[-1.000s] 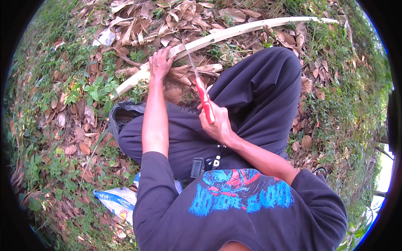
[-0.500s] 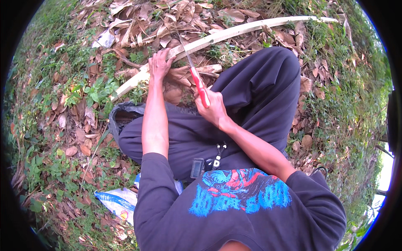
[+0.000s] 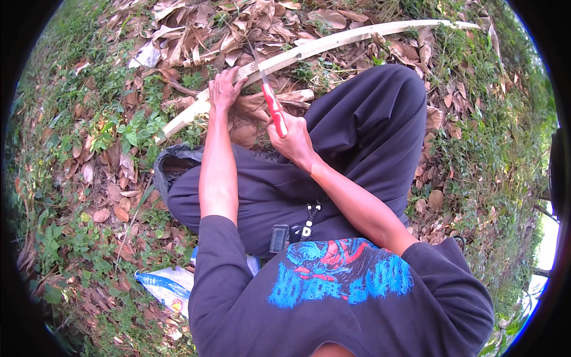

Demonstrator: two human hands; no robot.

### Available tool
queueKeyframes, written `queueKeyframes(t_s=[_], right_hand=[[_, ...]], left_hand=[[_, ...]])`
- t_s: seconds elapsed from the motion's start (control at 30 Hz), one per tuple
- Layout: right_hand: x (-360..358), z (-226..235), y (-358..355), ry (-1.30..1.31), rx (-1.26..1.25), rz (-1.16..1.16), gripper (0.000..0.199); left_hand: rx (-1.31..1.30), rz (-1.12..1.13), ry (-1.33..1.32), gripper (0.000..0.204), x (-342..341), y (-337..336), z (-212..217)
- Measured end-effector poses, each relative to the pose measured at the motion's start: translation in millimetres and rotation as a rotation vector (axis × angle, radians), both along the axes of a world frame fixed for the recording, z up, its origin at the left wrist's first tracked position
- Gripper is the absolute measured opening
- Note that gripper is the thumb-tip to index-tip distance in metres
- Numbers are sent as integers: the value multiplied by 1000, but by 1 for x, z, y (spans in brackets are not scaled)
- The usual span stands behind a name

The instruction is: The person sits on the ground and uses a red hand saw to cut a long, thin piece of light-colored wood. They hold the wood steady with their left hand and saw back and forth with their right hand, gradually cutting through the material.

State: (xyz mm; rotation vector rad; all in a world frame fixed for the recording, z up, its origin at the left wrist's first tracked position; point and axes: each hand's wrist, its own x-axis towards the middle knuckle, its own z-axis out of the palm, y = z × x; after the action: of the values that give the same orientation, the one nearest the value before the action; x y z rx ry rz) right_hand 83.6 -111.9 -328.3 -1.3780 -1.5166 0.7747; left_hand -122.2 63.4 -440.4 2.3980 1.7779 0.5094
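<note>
Across the leafy ground in front of your folded legs, 1 long pale wood strip (image 3: pixel 333 43) is lying, running from near your left knee up to the far right and looking bowed in this wide view. Your 2 hands are staying apart from each other. Your left hand (image 3: pixel 222 93) is pressing on the strip, its fingers bending over the wood; you cannot tell from here whether they are closing underneath. Your right hand (image 3: pixel 292 138) is clamping around the red and white handle (image 3: pixel 273 107) of a saw, and its thin blade (image 3: pixel 256 58) is crossing the strip just to the right of your left hand, pointing away from you. Dry leaves (image 3: pixel 196 35) are heaping up beyond the wood, and green plants (image 3: pixel 140 128) are growing among them on your left. You are wearing dark trousers (image 3: pixel 369 113) and a dark shirt (image 3: pixel 333 324) with a blue and red print. Beside your left upper arm, a blue and white bag (image 3: pixel 168 285) is lying on the ground, partly hidden by your sleeve.
</note>
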Motion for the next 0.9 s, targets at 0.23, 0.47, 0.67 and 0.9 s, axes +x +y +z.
queueKeyframes(t_s=[0.23, 0.47, 0.67, 0.9], right_hand=[[22, 38, -64, 107, -253, 47, 14], [3, 41, -56, 126, -135, 82, 12], [16, 54, -60, 112, -258, 52, 11], [16, 48, -34, 133, -282, -43, 10]], left_hand=[[-8, 14, -9, 55, 1, -1, 0], [-60, 58, 23, 58, -2, 2, 3], [-7, 85, 52, 60, 5, -4, 2], [79, 84, 16, 57, 5, -5, -6]])
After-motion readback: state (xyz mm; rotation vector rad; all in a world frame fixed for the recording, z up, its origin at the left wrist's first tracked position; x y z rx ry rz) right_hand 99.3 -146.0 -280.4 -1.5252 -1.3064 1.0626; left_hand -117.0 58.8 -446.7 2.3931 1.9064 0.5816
